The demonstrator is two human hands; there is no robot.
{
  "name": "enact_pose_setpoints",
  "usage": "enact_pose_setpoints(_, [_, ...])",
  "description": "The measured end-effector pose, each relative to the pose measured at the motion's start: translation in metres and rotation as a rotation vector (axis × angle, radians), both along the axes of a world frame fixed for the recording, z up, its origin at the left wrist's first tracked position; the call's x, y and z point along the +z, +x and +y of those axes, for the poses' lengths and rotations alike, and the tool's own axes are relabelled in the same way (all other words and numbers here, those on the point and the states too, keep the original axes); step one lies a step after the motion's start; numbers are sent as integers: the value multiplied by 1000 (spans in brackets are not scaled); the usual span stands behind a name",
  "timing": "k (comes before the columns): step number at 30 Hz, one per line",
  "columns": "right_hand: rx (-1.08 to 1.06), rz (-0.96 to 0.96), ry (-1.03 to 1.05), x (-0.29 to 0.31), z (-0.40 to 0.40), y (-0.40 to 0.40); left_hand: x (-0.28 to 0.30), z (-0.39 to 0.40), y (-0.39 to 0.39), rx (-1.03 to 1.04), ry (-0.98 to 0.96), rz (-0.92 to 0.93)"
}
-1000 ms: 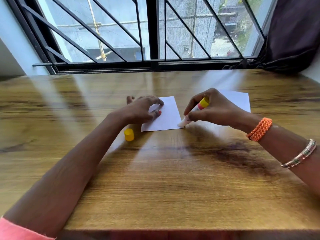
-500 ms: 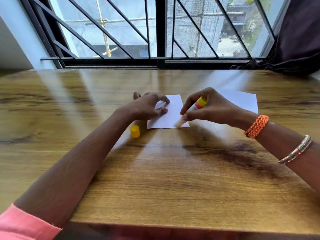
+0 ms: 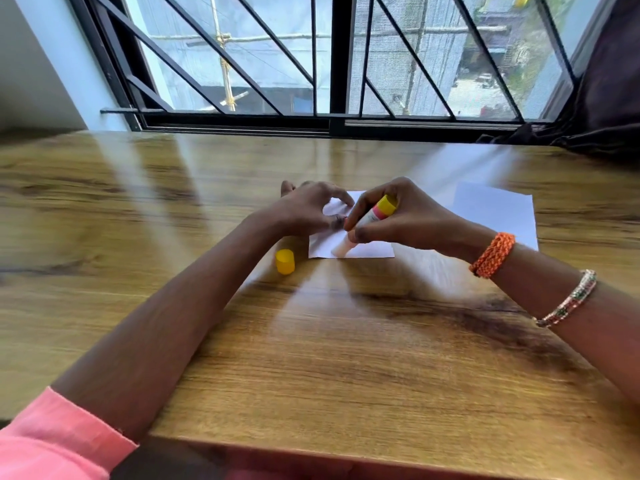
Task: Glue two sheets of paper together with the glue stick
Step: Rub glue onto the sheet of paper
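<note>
A small white sheet of paper [image 3: 367,249] lies on the wooden table [image 3: 311,358]. My left hand [image 3: 304,211] rests on its left part, fingertips arched and pressing it down. My right hand [image 3: 408,220] grips an uncapped glue stick [image 3: 372,218] with a yellow end, tilted, its tip touching the sheet near the front edge. A second, larger white sheet [image 3: 498,211] lies to the right, partly hidden behind my right hand. The yellow cap [image 3: 285,261] stands on the table just left of the small sheet.
A barred window [image 3: 329,57] runs along the table's far edge. Dark cloth [image 3: 609,109] hangs at the far right corner. The table's front edge is close to me.
The glue stick's tip has slid leftwards along the front edge of the small sheet, from its right corner toward the middle. My left hand keeps pressing the sheet. The camera moved slightly.
</note>
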State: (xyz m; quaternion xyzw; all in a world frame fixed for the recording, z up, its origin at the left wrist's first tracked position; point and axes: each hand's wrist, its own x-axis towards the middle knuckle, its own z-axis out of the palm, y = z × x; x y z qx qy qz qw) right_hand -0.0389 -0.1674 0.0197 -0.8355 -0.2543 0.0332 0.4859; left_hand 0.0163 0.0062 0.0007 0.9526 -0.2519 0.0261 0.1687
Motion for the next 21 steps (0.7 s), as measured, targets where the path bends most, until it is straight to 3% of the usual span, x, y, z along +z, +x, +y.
enact_pose_setpoints(10, [83,-20,25,-4,20,8,6,2,-6,-60,-69,20])
enact_pose_setpoints(13, [141,60,49,-5,22,12,4,4,-5,-83,-125,32])
enact_pose_setpoints(17, [192,286,267,3,12,23,-3,15,2,-84,-312,109])
enact_pose_setpoints(21, [105,345,487,23,-6,36,-3,24,12,-54,-579,73])
